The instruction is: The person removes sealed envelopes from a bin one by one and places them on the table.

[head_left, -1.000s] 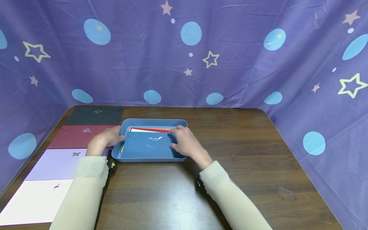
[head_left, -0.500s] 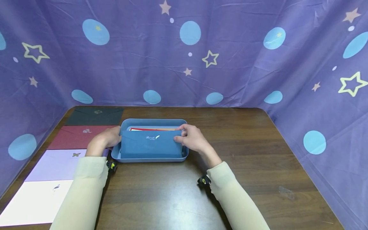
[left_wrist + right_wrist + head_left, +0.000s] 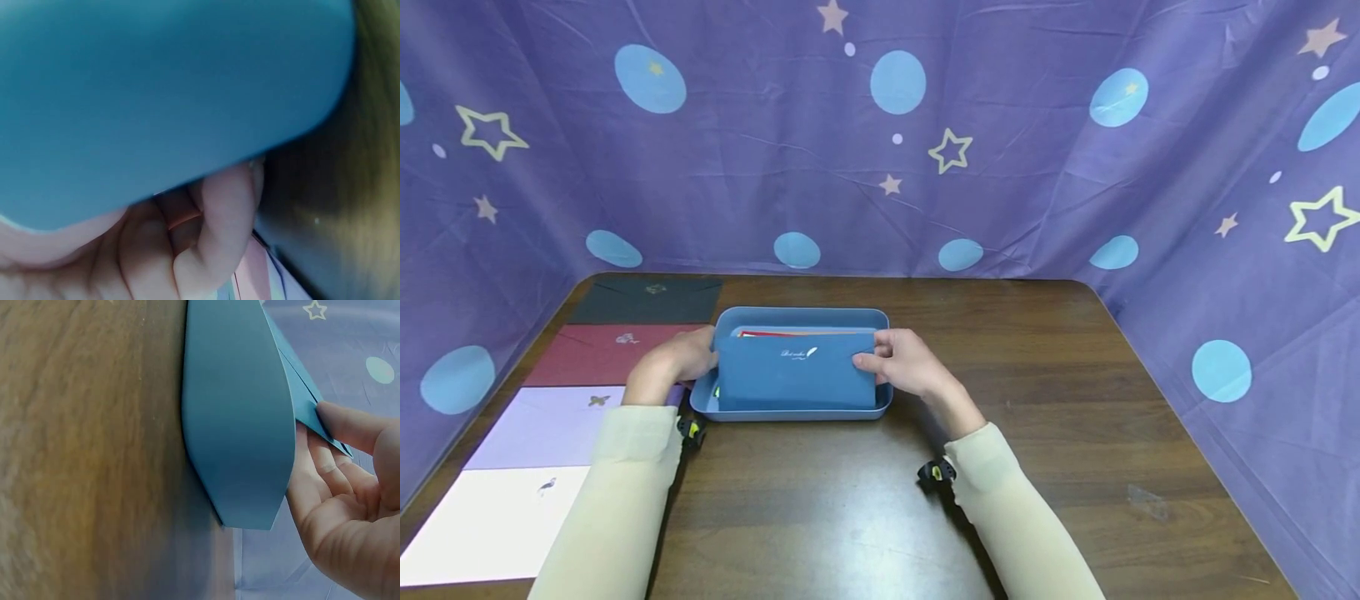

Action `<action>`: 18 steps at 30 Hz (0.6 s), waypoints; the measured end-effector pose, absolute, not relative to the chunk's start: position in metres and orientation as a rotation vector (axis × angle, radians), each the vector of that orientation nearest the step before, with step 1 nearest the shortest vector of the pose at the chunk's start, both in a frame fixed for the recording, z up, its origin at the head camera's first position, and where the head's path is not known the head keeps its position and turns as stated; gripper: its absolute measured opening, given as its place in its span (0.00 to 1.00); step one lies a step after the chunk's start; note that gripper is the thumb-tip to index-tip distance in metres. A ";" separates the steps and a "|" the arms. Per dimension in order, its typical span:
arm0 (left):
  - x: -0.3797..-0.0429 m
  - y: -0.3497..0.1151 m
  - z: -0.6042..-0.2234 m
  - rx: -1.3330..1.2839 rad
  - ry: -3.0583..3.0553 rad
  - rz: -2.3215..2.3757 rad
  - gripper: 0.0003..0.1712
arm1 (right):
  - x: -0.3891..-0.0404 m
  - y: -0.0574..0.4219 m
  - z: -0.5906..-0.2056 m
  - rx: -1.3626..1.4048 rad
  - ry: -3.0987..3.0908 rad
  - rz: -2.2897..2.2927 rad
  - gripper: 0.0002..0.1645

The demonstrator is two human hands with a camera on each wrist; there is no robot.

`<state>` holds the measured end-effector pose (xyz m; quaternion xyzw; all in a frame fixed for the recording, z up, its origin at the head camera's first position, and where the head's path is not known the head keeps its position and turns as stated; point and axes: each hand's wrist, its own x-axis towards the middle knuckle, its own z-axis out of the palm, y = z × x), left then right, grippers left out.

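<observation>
While the left hand [image 3: 673,367] grips the blue tray's [image 3: 801,317] left end, the right hand [image 3: 912,363] pinches the feather-printed blue envelope [image 3: 797,379], tilted up inside: apparently the lifting-out step, calling next for clearing the tray.

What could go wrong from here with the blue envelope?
The right hand pinches the blue envelope at its right end, so the left end might catch the tray. The red sheet behind it could come along. If the left hand loosens, the tray might slide.
</observation>
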<state>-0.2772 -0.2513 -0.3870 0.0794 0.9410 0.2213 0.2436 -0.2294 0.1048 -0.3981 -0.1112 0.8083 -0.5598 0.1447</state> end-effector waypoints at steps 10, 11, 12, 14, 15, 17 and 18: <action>-0.279 -0.252 -0.386 0.203 2.567 0.525 0.33 | -0.240 0.124 -0.397 -0.221 2.303 -1.780 0.07; -0.280 -0.253 -0.386 0.200 2.567 0.523 0.33 | -0.241 0.127 -0.396 -0.203 2.290 -1.807 0.09; -0.280 -0.253 -0.386 0.200 2.568 0.521 0.33 | -0.242 0.130 -0.394 -0.182 2.277 -1.835 0.11; -0.279 -0.253 -0.387 0.193 2.568 0.529 0.34 | -0.244 0.136 -0.390 -0.137 2.261 -1.891 0.15; -0.279 -0.252 -0.387 0.190 2.570 0.528 0.35 | -0.245 0.140 -0.388 -0.113 2.253 -1.919 0.15; -0.279 -0.252 -0.386 0.187 2.567 0.550 0.34 | -0.247 0.149 -0.384 -0.069 2.261 -1.961 0.15; -0.278 -0.252 -0.386 0.189 2.567 0.563 0.33 | -0.248 0.155 -0.381 -0.051 2.267 -1.975 0.16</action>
